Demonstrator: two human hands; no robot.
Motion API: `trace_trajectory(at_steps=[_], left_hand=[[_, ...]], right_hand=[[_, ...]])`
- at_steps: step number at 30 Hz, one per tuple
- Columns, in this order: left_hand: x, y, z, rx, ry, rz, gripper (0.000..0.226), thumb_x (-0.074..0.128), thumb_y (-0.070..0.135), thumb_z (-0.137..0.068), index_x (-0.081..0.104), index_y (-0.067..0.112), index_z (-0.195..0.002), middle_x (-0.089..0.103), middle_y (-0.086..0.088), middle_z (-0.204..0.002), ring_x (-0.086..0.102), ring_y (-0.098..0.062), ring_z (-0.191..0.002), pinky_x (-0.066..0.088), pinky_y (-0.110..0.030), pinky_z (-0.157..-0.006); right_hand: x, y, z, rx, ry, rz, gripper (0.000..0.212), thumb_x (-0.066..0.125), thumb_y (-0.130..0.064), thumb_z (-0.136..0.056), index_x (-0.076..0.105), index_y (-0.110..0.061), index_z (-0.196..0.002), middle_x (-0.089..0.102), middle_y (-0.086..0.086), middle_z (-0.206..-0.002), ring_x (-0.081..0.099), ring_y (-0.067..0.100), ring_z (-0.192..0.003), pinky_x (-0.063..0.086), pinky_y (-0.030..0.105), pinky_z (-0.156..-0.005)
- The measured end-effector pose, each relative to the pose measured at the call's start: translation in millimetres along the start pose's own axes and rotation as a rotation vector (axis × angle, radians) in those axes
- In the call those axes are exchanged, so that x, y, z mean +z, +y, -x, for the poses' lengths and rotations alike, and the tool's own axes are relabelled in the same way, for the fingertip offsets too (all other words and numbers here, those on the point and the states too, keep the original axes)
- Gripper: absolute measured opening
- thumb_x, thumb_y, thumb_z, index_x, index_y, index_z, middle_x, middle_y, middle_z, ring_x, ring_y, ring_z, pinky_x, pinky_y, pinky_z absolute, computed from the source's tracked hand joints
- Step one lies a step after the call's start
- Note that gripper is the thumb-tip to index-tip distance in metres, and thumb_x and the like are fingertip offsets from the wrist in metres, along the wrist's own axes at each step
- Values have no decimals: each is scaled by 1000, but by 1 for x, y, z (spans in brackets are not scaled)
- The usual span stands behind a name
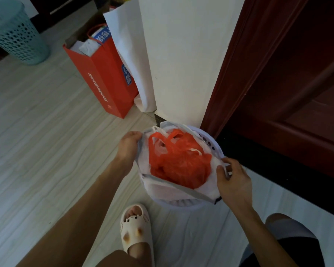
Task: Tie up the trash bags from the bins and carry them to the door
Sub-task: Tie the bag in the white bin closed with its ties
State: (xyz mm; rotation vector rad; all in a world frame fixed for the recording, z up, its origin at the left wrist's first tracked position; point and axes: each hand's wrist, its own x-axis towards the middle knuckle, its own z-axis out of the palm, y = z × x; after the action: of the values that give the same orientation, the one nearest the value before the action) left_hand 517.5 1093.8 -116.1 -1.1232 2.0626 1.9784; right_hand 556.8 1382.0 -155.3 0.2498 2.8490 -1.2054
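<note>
A white perforated bin (208,140) stands on the floor by the wall corner. It is lined with a white trash bag (174,190) with a grey drawstring edge. An orange plastic bag (178,158) lies inside the liner. My left hand (128,146) grips the liner's left edge at the bin's rim. On the right side, my right hand (232,180) pinches the liner's edge between thumb and fingers. The bag mouth is stretched wide between both hands.
A red paper shopping bag (104,78) leans beside white rolled paper (127,51) against the wall. A teal perforated bin (17,33) stands at the far left. A dark red door (297,83) is on the right. My slippered foot (136,230) is just below the bin.
</note>
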Motion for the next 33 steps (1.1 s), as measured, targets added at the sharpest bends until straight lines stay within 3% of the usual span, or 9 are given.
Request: trace_trajectory(at_steps=[5,9,13,15,18,21,26,30,33], left_hand=[[10,6,1,152,-30,-311,19,40,19,-97,48,14,-80,50,-10,-76,47,-24,-69,40,-34,-61],[2,9,-7,89,-43,-639,46,47,61,-93,46,18,-109,62,-2,-99,62,-24,-91,50,-38,-80],[-4,32,-16,83,-279,-1059,56,52,64,-88,55,14,-111,62,-4,-103,62,-26,-97,51,-40,-89],[-3,45,-22,99,-344,-1000,44,54,54,-92,62,12,-103,65,-4,-97,64,-25,-94,52,-35,-81],[7,59,-33,18,-345,-741,41,50,50,-96,64,13,-107,64,-6,-105,62,-27,-99,49,-35,-81],[25,61,-48,-25,-309,-736,35,45,47,-98,56,17,-110,57,-5,-104,53,-26,-102,42,-38,-84],[37,48,-65,222,-305,-777,12,67,27,-82,65,21,-72,59,-7,-76,56,-27,-77,46,-33,-72],[35,56,-45,368,-22,-694,13,57,25,-94,65,14,-91,61,-3,-82,56,-24,-79,46,-35,-74],[26,60,-19,467,26,-677,17,50,24,-97,59,10,-95,60,1,-86,53,-18,-79,43,-35,-74]], right_hand=[[-19,-9,-2,215,-116,-90,11,58,-35,-95,58,-24,-94,64,-8,-78,59,5,-69,39,19,-55],[-28,-22,-11,201,-108,-202,10,62,-33,-94,60,-25,-100,63,-16,-84,58,-1,-75,39,17,-60],[-34,-28,-15,144,-13,-156,22,66,-31,-91,62,-22,-110,62,-20,-85,60,-3,-71,41,15,-60],[-35,-25,-7,143,-6,-118,40,71,-40,-85,55,-21,-117,62,-15,-90,63,4,-74,43,19,-60],[-34,-20,8,270,-222,-34,65,70,-61,-76,43,-24,-122,61,-6,-100,63,16,-87,49,29,-68],[-30,-14,18,362,-432,56,47,69,-55,-80,52,-19,-105,66,-7,-88,63,9,-76,48,26,-58],[-35,-10,18,352,-359,-151,11,63,-21,-84,62,-12,-90,72,2,-76,71,15,-67,61,40,-64],[-34,-15,7,314,-255,-253,11,55,-25,-83,59,-15,-85,71,5,-81,72,23,-74,60,52,-73],[-35,-28,-5,283,-188,-315,5,55,-23,-85,59,-22,-88,69,2,-85,71,22,-78,60,51,-75]])
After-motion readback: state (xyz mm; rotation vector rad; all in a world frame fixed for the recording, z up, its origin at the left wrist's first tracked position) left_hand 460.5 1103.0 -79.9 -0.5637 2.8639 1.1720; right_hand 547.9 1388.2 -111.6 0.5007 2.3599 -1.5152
